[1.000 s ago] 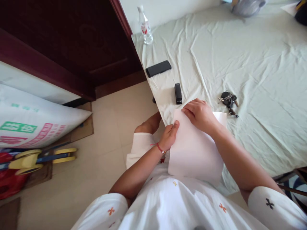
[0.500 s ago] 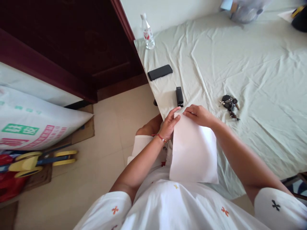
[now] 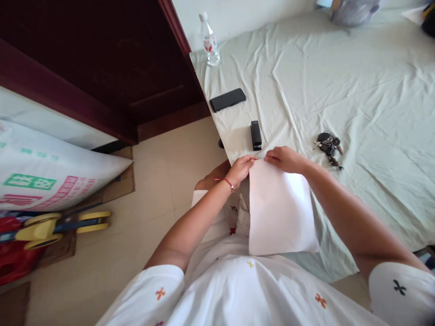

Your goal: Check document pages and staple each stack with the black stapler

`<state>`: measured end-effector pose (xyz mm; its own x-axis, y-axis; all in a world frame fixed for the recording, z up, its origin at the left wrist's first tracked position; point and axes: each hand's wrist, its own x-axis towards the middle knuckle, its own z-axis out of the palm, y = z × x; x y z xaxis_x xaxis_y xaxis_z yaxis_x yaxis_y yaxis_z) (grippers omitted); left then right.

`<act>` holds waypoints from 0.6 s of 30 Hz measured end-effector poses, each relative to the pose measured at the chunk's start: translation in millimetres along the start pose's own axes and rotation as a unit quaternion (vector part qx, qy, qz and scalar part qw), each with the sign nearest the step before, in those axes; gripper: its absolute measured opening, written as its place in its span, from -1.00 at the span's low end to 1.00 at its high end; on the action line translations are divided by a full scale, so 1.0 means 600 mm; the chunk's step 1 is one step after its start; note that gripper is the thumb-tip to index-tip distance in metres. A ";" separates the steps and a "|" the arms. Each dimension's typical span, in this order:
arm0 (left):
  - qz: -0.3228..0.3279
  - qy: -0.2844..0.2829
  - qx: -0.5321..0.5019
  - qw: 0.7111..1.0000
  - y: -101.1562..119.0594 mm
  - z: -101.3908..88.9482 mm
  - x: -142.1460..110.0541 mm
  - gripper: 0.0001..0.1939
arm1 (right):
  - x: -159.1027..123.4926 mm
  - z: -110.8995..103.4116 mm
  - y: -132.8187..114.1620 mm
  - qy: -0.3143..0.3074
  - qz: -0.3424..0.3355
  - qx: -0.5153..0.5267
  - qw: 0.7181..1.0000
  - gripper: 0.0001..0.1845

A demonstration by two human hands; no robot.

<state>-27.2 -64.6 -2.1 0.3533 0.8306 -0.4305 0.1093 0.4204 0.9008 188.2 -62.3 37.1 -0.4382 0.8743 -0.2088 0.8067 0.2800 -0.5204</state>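
Note:
White paper lies at the near edge of the cloth-covered table, its lower end close to my shirt. My left hand is closed on its top left corner, fingers and thumb pinching the edge. Along the top edge, a little to the right, my right hand also grips the paper with bent fingers. How many sheets there are I cannot tell. Just beyond my hands stands a black stapler, apart from both of them.
A black phone and a clear bottle are near the table's left edge. A bunch of keys lies right of my hands. The pale green cloth is wrinkled. On the floor at left are a large white sack and a yellow wheeled object.
The paper has shifted slightly right along with both hands. My left thumb, earlier lying over the paper's corner, has drawn up to its top edge. The view has tilted a little.

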 end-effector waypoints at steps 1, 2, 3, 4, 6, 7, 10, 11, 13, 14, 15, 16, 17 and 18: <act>-0.020 -0.001 0.044 0.999 0.008 -0.003 0.012 -0.84 | 0.013 -0.007 0.007 -0.016 -0.006 -0.019 1.000 -0.64; -0.027 0.006 0.094 0.995 0.016 -0.006 0.025 -0.83 | 0.027 -0.014 0.013 -0.031 -0.009 -0.036 0.999 -0.65; -0.021 0.016 0.151 0.988 0.023 -0.008 0.038 -0.83 | 0.040 -0.021 0.019 -0.044 -0.008 -0.053 0.998 -0.66; -0.006 0.029 0.204 0.978 0.029 -0.011 0.051 -0.82 | 0.053 -0.027 0.024 -0.052 -0.003 -0.070 0.996 -0.67; 0.019 0.050 0.281 0.958 0.038 -0.015 0.072 -0.84 | 0.071 -0.034 0.033 -0.059 0.010 -0.100 0.993 -0.67; 0.026 0.061 0.304 0.950 0.041 -0.017 0.081 -0.85 | 0.077 -0.035 0.036 -0.060 0.016 -0.113 0.992 -0.66; 0.027 0.084 0.325 0.941 0.044 -0.020 0.099 -0.86 | 0.085 -0.031 0.045 -0.057 0.025 -0.137 0.989 -0.63; 0.026 0.090 0.325 0.941 0.045 -0.020 0.102 -0.86 | 0.086 -0.029 0.047 -0.054 0.026 -0.144 0.988 -0.62; 0.026 0.100 0.321 0.941 0.045 -0.020 0.107 -0.85 | 0.088 -0.025 0.053 -0.048 0.026 -0.157 0.986 -0.61; 0.025 0.105 0.319 0.942 0.046 -0.020 0.108 -0.85 | 0.090 -0.023 0.057 -0.046 0.026 -0.164 0.985 -0.61; 0.024 0.109 0.316 0.942 0.047 -0.019 0.109 -0.84 | 0.092 -0.022 0.060 -0.044 0.026 -0.171 0.984 -0.60; 0.024 0.110 0.314 0.943 0.048 -0.019 0.109 -0.84 | 0.095 -0.022 0.063 -0.043 0.027 -0.177 0.983 -0.60; 0.024 0.111 0.312 0.943 0.049 -0.019 0.109 -0.83 | 0.098 -0.021 0.067 -0.042 0.028 -0.181 0.982 -0.59; 0.027 0.112 0.312 0.943 0.050 -0.018 0.110 -0.81 | 0.100 -0.021 0.070 -0.040 0.028 -0.184 0.982 -0.59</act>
<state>-10.9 6.6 -4.2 0.1771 0.9302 -0.3215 0.6474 0.1359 0.7499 200.6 7.1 13.1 -0.4072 0.8621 -0.3014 0.9125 0.3697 -0.1753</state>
